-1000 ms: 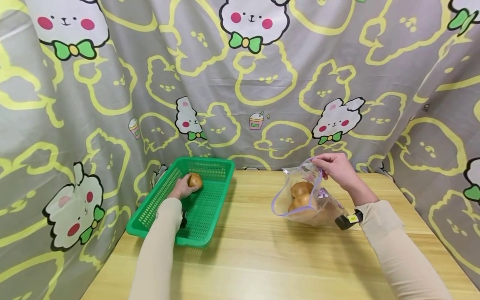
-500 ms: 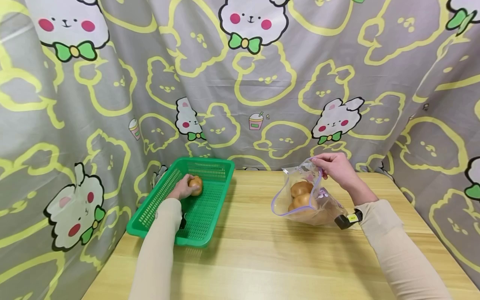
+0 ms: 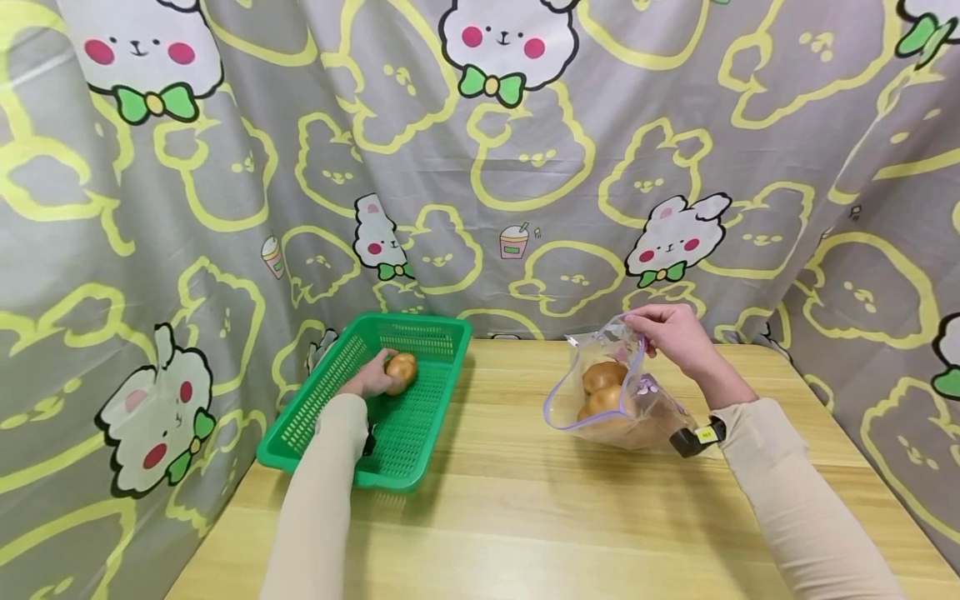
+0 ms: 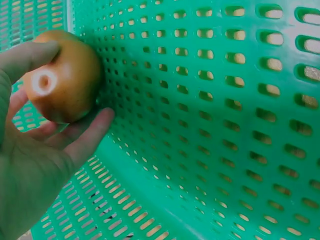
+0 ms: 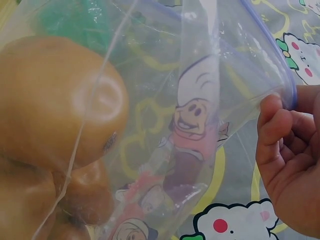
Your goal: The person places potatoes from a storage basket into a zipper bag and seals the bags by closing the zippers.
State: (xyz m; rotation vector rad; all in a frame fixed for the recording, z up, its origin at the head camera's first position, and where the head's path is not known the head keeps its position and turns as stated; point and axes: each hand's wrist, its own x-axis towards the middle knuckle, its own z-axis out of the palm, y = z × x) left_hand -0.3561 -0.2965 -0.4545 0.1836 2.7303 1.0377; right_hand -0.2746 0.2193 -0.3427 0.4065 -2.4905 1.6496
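My left hand [image 3: 371,375] is inside the green plastic basket [image 3: 438,400], at a smooth, round, orange-brown fruit [image 3: 402,372]. The left wrist view shows the thumb over the fruit's upper side and the fingers curved beneath it, close to the perforated basket wall. My right hand [image 3: 670,332] pinches the upper edge of a clear zip bag [image 3: 637,421] with a purple seal. Its mouth gapes toward the left. Several similar round fruits [image 5: 60,100] lie in the bag, and a cartoon print runs along its side in the right wrist view.
Basket and bag stand apart on a light wooden table [image 3: 502,475], the basket on the left. A grey patterned curtain [image 3: 517,167] hangs behind the table and along both sides. A small black device [image 3: 697,436] sits at the right wrist, beside the bag.
My left hand and the fruit have shifted slightly to the right within the basket, and the fruit shows more fully beside the fingers. The right hand and bag have stayed in place.
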